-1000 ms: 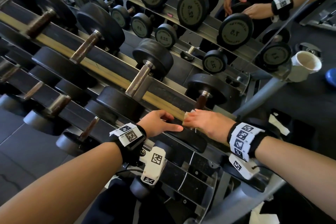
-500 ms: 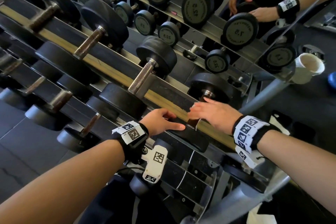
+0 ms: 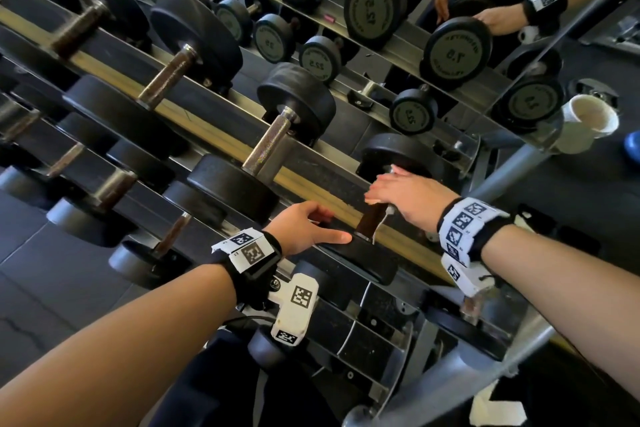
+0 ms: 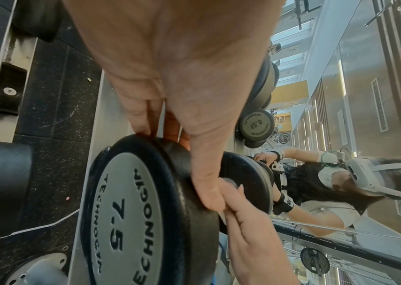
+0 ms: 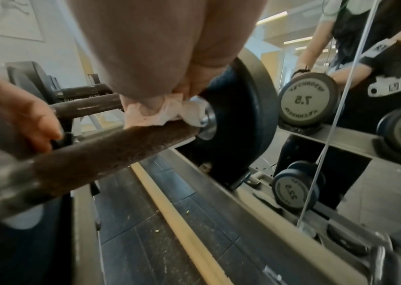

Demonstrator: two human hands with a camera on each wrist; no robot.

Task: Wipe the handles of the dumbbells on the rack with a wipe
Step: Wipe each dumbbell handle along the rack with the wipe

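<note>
The 7.5 dumbbell lies at the right end of the rack's upper tier. Its brown knurled handle runs between a near head and a far head. My right hand lies over the far end of the handle, fingers curled on a crumpled white wipe pressed against the bar. A corner of the wipe hangs beside the handle. My left hand grips the rim of the near head, thumb along its top.
Several heavier dumbbells fill the upper tier to the left, and smaller ones sit on the tier below. A mirror behind repeats the rack and my arms. A white cup stands at the rack's right end.
My right hand has slid with the wipe along the handle, from the near head towards the far head, baring more of the brown bar. The left hand has kept its hold.
</note>
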